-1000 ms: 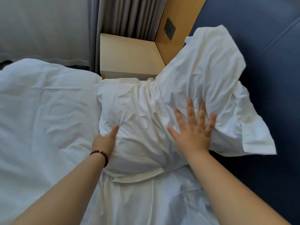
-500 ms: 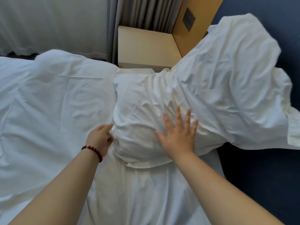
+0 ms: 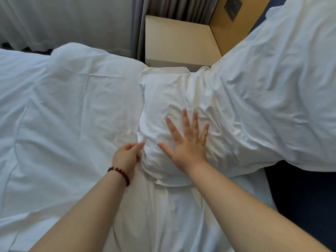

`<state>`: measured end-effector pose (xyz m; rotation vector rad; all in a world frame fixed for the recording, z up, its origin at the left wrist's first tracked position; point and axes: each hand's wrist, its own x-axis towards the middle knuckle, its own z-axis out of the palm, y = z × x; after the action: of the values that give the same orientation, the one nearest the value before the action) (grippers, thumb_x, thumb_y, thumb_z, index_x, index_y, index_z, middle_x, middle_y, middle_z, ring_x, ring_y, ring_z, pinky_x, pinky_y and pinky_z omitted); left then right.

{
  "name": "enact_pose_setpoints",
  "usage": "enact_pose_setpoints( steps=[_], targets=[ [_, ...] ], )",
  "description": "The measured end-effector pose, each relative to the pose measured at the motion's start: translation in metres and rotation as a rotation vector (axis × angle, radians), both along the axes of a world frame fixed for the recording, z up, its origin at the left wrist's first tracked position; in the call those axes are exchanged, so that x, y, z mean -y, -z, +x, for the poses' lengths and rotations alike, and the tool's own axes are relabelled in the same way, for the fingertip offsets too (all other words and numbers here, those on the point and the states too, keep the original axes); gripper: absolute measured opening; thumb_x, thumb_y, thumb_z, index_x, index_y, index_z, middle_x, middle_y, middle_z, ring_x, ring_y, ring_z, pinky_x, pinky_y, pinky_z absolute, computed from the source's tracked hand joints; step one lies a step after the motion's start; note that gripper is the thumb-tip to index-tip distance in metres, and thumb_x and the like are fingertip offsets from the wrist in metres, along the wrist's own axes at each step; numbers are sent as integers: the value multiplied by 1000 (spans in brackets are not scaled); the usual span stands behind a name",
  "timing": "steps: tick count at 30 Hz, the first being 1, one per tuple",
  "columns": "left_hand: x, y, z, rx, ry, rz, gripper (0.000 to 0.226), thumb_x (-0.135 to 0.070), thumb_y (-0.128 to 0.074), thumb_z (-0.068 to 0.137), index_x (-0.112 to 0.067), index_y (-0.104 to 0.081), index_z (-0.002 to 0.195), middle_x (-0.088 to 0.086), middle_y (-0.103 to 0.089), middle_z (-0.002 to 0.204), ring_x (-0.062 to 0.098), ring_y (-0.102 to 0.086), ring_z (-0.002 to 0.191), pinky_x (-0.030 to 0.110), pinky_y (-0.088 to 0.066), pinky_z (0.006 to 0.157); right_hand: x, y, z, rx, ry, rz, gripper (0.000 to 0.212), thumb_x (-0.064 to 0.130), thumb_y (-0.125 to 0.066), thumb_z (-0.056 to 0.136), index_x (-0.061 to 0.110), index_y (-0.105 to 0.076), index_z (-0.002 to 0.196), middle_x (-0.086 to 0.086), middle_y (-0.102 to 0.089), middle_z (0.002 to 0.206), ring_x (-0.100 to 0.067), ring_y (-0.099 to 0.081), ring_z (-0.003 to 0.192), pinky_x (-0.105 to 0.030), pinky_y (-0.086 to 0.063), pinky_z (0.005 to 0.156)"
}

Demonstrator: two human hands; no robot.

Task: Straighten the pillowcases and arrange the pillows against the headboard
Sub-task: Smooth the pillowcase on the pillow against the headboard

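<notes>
A white pillow in a creased pillowcase lies across the head of the bed. Its right part rises against the dark blue headboard. My right hand lies flat on the pillow's near left part with fingers spread, pressing into the fabric. My left hand, with a red bead bracelet at the wrist, is at the pillow's left edge. Its thumb and curled fingers pinch the fabric where the pillow meets the duvet.
A white duvet covers the bed to the left. Wrinkled white sheet lies under my forearms. A beige nightstand stands behind the pillow, with grey curtains and a wooden wall panel carrying a switch plate.
My right hand has slid left and toward me along the pillow, from its middle to its near left part. My left hand stays at the pillow's left edge with its fingers more curled.
</notes>
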<state>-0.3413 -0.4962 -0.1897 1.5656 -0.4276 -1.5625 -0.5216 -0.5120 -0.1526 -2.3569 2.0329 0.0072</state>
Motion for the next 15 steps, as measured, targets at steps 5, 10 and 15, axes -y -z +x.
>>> enact_pose_setpoints(
  steps=[5,10,15],
  targets=[
    [-2,-15,2,98,-209,-182,16,-19,-70,89,-8,-64,80,8,-67,79,19,-62,72,35,-54,70,14,2,-14,35,6,12,77,83,-3,79,52,17,146,8,27,159,-21,29,145,-55,23,112],
    [-18,10,17,82,-105,17,26,-33,-72,86,-8,-71,91,6,-71,82,23,-62,80,36,-55,72,2,26,-7,-24,-28,19,75,79,-7,83,48,17,147,7,24,161,-21,28,145,-54,22,112],
    [-32,8,32,342,357,88,51,-47,-74,72,-3,-71,96,17,-74,90,29,-70,81,43,-56,77,-49,55,5,214,92,-118,71,66,-26,92,36,-13,154,-3,-5,164,-24,1,151,-52,3,119]
  ],
)
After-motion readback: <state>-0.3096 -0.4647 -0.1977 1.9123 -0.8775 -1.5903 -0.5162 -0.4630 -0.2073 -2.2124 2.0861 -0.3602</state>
